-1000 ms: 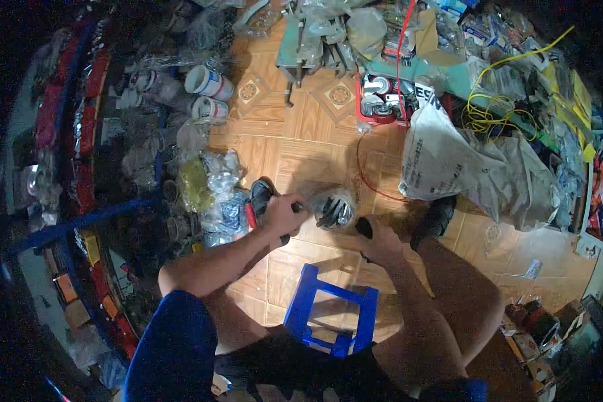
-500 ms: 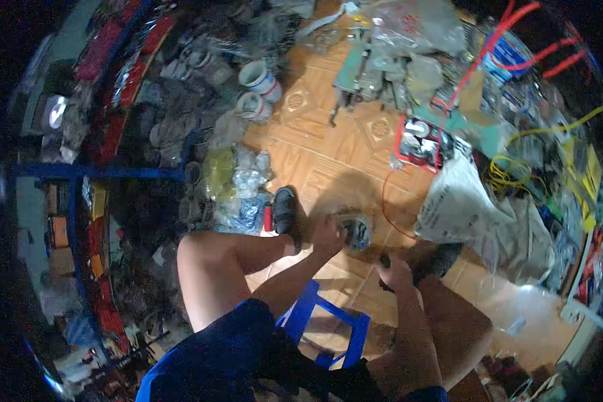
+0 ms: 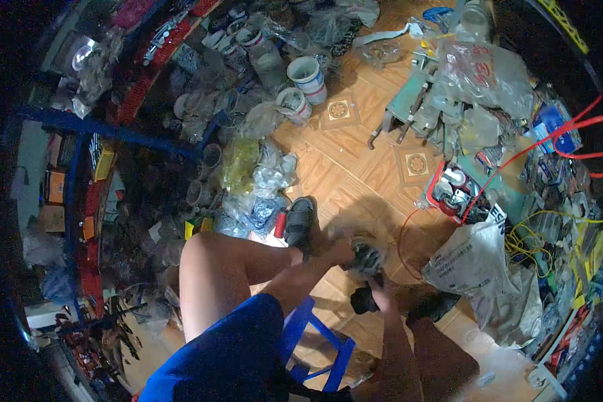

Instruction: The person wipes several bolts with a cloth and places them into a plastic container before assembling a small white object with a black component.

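Observation:
A clear plastic bag (image 3: 367, 257) with dark contents stands over the tiled floor between my feet. My left hand (image 3: 340, 253) grips its left side; motion blurs the fingers. My right hand (image 3: 383, 296) is just below the bag, closed around a black object (image 3: 364, 301) whose kind I cannot make out. Its fingertips are partly hidden, close to the bag's lower edge. My dark sandal (image 3: 301, 221) rests on the floor left of the bag, beside a red cylinder (image 3: 280, 225).
Beneath me is a blue stool (image 3: 347, 348). To the right are a red tray (image 3: 437, 182) of metal parts, a white sack (image 3: 465, 258) and a yellow cord (image 3: 526, 244). White cups (image 3: 306, 74) and plastic bags (image 3: 241, 161) crowd the left, near a blue shelf frame (image 3: 107, 130).
The head view has shifted, so the floor items appear lower and farther right. My right hand has come closer to the bag, with the black object now showing left of it.

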Available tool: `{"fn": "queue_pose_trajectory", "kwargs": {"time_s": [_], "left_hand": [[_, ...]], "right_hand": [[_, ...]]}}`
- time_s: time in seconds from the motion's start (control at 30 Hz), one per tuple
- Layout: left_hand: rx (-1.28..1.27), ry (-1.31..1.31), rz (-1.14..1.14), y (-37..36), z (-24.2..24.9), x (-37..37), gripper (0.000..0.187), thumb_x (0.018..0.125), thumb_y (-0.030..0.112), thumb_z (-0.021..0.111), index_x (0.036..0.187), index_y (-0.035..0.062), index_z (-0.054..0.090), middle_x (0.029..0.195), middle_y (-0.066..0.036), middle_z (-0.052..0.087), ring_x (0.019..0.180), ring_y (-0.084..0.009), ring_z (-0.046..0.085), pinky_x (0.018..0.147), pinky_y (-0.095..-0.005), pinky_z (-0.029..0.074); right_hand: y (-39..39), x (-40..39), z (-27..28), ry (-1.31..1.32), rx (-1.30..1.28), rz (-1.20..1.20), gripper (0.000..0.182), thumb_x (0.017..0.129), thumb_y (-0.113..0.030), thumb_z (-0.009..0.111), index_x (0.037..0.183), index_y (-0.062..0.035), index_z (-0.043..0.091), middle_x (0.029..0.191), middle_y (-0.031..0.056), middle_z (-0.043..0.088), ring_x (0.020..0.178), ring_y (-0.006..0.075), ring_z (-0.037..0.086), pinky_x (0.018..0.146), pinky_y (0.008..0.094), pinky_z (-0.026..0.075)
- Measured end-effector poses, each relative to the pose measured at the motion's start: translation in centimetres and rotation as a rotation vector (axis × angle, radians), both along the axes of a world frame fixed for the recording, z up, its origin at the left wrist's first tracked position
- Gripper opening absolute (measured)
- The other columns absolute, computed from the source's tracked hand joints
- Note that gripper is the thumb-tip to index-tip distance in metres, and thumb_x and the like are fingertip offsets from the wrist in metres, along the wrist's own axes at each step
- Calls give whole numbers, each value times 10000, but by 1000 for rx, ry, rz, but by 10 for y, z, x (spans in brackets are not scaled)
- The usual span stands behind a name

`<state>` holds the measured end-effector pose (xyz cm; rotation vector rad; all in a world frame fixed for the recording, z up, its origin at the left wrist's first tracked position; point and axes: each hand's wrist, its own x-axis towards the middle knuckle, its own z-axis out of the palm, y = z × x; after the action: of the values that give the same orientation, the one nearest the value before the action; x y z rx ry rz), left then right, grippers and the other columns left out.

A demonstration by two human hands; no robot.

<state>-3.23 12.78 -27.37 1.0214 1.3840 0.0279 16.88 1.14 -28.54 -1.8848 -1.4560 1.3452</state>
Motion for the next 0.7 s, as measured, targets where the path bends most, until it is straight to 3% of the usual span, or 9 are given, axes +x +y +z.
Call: {"fn": "queue_pose_trajectory", "kwargs": {"time_s": [0.1, 0.37, 0.4, 0.43, 0.47, 0.53, 0.57, 0.63, 0.7], "left_hand": [[92, -84, 22, 16, -17, -26, 586, 681, 88, 734, 1248, 116, 586, 1054, -73, 683, 925, -182, 639, 759, -348, 541], [208, 402, 566, 146, -125, -135, 379, 771, 226, 641, 1098, 36, 614, 988, -148, 678, 916, -283, 668, 784, -369, 550], [276, 477, 591, 165, -111, -150, 366, 768, 228, 648, 1072, 25, 628, 997, -168, 681, 931, -297, 671, 787, -377, 548], [342, 555, 614, 184, -94, -164, 355, 766, 231, 655, 1047, 14, 642, 1005, -189, 683, 946, -311, 673, 791, -385, 546], [396, 681, 527, 202, -111, -181, 331, 764, 214, 654, 1016, 1, 656, 1016, -202, 685, 959, -328, 674, 795, -398, 544], [343, 610, 929, 218, -33, -172, 323, 773, 245, 644, 968, -11, 671, 1027, -218, 682, 976, -350, 667, 817, -398, 539], [367, 632, 877, 222, -12, -171, 329, 780, 240, 637, 986, -15, 669, 1023, -219, 682, 973, -351, 667, 815, -407, 539], [425, 675, 777, 228, 17, -171, 344, 793, 230, 622, 1022, -23, 663, 1015, -220, 681, 966, -354, 667, 810, -424, 540], [635, 776, 427, 226, 19, -166, 351, 804, 232, 610, 1061, -2, 657, 995, -223, 681, 937, -363, 668, 792, -441, 538]], "right_hand": [[22, -6, 19, -204, -364, 166, 585, 886, -412, 622, 1331, -50, 506, 1124, 210, 646, 1040, 365, 620, 882, 425, 475], [26, -31, 47, 101, -228, 73, 469, 884, -317, 649, 1260, -51, 558, 1182, 181, 608, 1101, 302, 581, 904, 384, 461], [22, -32, 53, 218, -176, 48, 459, 879, -304, 662, 1249, -50, 566, 1194, 177, 599, 1120, 294, 570, 908, 378, 459], [11, -33, 43, 147, -175, 47, 403, 889, -244, 671, 1218, -32, 579, 1201, 162, 589, 1135, 265, 560, 921, 363, 455], [0, -28, 35, 143, -139, 97, 385, 897, -236, 663, 1212, -30, 579, 1176, 165, 594, 1095, 263, 574, 901, 359, 460], [-11, -19, 28, 133, -67, 203, 351, 915, -218, 648, 1200, -26, 579, 1127, 171, 604, 1014, 257, 601, 861, 349, 470], [-8, -19, 34, 144, -236, 113, 302, 937, -186, 616, 1200, -42, 579, 1086, 147, 608, 953, 231, 607, 835, 321, 471], [-16, -13, 6, 147, -296, 58, 319, 946, -207, 609, 1221, -51, 572, 1095, 126, 607, 959, 206, 604, 830, 314, 475], [-7, -10, 12, 179, -361, -27, 338, 954, -226, 598, 1246, -59, 560, 1109, 103, 606, 979, 184, 599, 836, 310, 478]]}}
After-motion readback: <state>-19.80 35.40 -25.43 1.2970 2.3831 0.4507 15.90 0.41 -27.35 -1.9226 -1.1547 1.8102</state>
